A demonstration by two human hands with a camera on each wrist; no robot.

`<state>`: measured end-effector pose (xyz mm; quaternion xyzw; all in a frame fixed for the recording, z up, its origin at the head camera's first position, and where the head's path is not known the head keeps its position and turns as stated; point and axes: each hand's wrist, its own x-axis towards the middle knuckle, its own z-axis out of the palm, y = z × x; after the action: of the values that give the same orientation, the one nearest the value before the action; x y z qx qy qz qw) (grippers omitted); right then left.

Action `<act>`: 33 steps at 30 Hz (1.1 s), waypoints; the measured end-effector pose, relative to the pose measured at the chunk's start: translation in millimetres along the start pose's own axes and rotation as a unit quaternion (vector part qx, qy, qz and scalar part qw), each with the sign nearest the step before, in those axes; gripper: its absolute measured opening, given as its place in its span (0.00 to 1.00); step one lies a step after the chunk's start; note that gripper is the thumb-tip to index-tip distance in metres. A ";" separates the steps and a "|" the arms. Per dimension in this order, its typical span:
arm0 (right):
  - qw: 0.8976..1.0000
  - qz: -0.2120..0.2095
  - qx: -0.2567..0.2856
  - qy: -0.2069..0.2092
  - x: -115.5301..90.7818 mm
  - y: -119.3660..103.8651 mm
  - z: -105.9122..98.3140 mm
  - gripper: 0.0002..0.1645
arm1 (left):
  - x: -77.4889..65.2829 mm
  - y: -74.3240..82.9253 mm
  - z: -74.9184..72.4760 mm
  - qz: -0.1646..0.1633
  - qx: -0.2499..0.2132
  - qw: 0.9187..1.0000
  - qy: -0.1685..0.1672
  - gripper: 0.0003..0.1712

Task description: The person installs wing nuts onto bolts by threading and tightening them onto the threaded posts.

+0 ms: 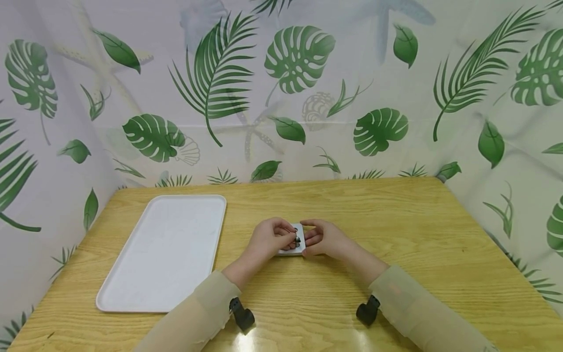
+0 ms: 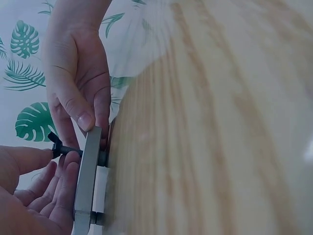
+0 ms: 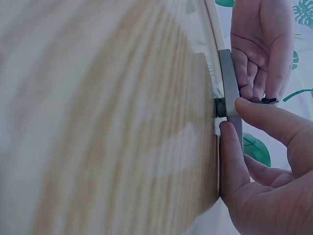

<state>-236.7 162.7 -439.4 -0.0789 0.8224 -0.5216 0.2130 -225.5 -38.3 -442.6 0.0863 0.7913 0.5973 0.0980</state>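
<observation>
A small flat grey plate, square with rounded corners and smooth like metal or plastic, lies on the pale wood-grain desk near its middle, just in front of the person. The left hand has its grip pinched on a small black screw-like pin standing on the plate's top face, fingers curled round it. The right hand grasps the plate's right edge, thumb above and fingers along the side. To the left, well apart from the plate, a white rectangular tray with rounded corners and a low rim rests on the desk. A curtain printed with green leaves hangs behind and at both sides. The hands cover most of the plate in the head view. The left wrist view shows the plate edge-on as a thin slab held a little off the desk on short dark feet, with the pin's black winged head between the fingers. The right wrist view shows one dark foot beneath the plate.
</observation>
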 end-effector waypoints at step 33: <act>1.000 -0.008 0.000 -0.001 -1.6 -1.0 -0.6 0.51 | 1.0 -1.6 -1.6 0.000 -0.011 1.000 -0.006 0.05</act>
<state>-235.6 163.3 -437.9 -0.0862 0.8214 -0.5233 0.2100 -226.8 -39.9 -443.7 0.0891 0.7841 0.6054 0.1035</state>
